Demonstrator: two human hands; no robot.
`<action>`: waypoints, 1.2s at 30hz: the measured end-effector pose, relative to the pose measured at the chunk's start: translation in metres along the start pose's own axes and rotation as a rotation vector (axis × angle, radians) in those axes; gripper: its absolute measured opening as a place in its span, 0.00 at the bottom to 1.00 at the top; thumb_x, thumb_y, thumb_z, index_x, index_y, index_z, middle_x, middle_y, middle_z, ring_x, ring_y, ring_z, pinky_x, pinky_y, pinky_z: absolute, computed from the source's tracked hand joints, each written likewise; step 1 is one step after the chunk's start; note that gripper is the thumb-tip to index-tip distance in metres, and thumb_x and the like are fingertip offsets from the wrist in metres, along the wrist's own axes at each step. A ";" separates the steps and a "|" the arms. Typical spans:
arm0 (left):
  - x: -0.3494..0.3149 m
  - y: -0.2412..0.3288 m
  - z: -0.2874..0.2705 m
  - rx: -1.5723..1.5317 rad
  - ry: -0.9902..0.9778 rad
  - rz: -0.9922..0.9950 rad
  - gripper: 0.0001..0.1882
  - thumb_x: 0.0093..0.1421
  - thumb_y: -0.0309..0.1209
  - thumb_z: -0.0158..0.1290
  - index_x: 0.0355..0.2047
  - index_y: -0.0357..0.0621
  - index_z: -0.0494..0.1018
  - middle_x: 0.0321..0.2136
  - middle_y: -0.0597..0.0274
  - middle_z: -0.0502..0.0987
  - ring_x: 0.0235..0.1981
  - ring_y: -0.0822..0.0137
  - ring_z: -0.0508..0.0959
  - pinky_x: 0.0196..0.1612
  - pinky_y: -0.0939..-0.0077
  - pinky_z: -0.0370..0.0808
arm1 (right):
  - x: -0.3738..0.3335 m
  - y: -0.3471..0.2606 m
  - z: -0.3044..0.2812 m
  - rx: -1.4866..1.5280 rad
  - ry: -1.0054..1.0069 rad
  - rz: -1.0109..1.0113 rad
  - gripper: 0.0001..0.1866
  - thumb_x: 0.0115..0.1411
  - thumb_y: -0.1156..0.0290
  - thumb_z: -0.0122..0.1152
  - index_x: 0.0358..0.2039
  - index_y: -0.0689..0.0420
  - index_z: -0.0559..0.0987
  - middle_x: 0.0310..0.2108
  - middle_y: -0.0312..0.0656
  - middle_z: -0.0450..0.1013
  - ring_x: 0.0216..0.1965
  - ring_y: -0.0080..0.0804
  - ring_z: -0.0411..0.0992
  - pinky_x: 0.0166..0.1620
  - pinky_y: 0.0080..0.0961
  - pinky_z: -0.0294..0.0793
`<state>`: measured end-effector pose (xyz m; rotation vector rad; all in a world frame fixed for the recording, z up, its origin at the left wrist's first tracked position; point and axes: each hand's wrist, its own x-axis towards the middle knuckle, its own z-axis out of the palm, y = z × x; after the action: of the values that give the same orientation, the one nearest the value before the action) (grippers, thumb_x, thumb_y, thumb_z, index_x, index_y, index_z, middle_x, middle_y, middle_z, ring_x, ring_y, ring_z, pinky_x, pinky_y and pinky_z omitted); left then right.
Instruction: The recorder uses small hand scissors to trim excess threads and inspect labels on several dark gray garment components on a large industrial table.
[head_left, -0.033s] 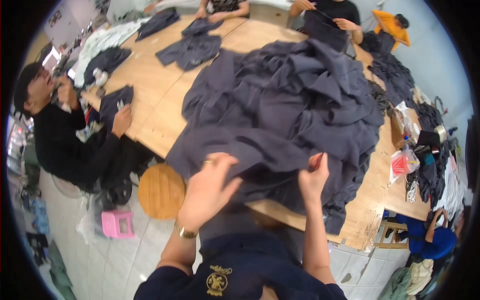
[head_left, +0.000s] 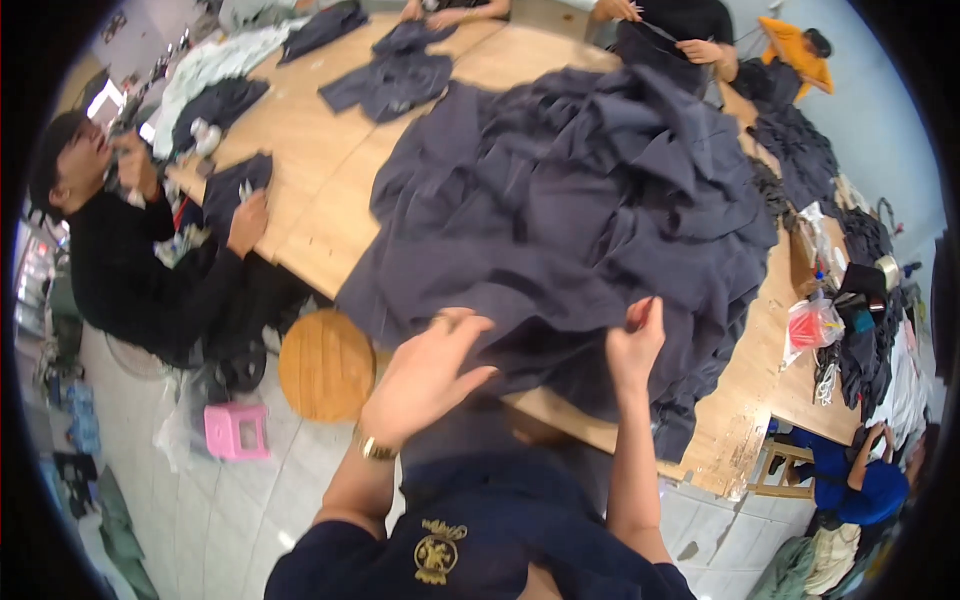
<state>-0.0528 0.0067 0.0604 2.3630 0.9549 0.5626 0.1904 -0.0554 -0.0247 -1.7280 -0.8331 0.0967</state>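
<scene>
A big heap of dark grey cloth (head_left: 570, 200) covers much of the wooden table (head_left: 310, 220) in front of me. My left hand (head_left: 428, 375) is over the near edge of the heap, thumb apart from the fingers, with nothing visible in it. A ring and a gold-coloured watch are on that side. To the right, my right hand (head_left: 637, 348) is closed around a small red tool (head_left: 640, 318), held upright over the cloth. Most of this tool is hidden by the fingers, so its exact kind does not show.
At left, a person in black (head_left: 150, 265) holds small snips over dark cloth. Other people work at the far side. A round wooden stool (head_left: 325, 365) and a pink plastic stool (head_left: 237, 432) stand on the floor. Bags and garments crowd the right side.
The view has shifted slightly, so the table and heap sit a little differently. My hands keep nearly the same poses. The dark thin tip above my right fist no longer shows.
</scene>
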 end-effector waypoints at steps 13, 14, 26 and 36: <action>0.013 -0.035 0.047 0.011 0.290 -0.045 0.13 0.52 0.32 0.59 0.34 0.40 0.71 0.31 0.53 0.74 0.34 0.53 0.74 0.37 0.65 0.71 | -0.008 0.022 0.003 0.199 -0.029 0.029 0.14 0.47 0.84 0.56 0.23 0.56 0.59 0.19 0.30 0.55 0.22 0.18 0.53 0.25 0.16 0.54; 0.010 -0.035 0.052 0.035 0.168 -0.040 0.16 0.51 0.35 0.60 0.36 0.41 0.71 0.31 0.54 0.74 0.34 0.53 0.74 0.38 0.64 0.71 | -0.008 0.021 0.001 0.176 -0.039 0.060 0.14 0.47 0.84 0.56 0.23 0.57 0.59 0.19 0.31 0.55 0.22 0.18 0.53 0.25 0.16 0.54; 0.031 -0.049 0.070 -0.225 0.083 -0.008 0.16 0.49 0.36 0.62 0.35 0.40 0.73 0.29 0.55 0.76 0.29 0.61 0.77 0.33 0.73 0.74 | -0.005 0.024 0.003 0.241 -0.106 0.125 0.12 0.44 0.87 0.51 0.23 0.58 0.60 0.22 0.29 0.54 0.24 0.18 0.53 0.30 0.14 0.54; 0.065 -0.039 0.117 0.003 0.080 0.353 0.23 0.47 0.39 0.62 0.42 0.42 0.72 0.38 0.57 0.74 0.46 0.55 0.71 0.53 0.56 0.63 | -0.015 0.039 -0.010 0.170 -0.147 0.035 0.16 0.50 0.84 0.59 0.25 0.55 0.59 0.23 0.29 0.53 0.24 0.18 0.52 0.29 0.14 0.52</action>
<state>0.0346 0.0409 -0.0425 2.5440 0.5703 0.7937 0.2024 -0.0755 -0.0606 -1.5893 -0.8756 0.3128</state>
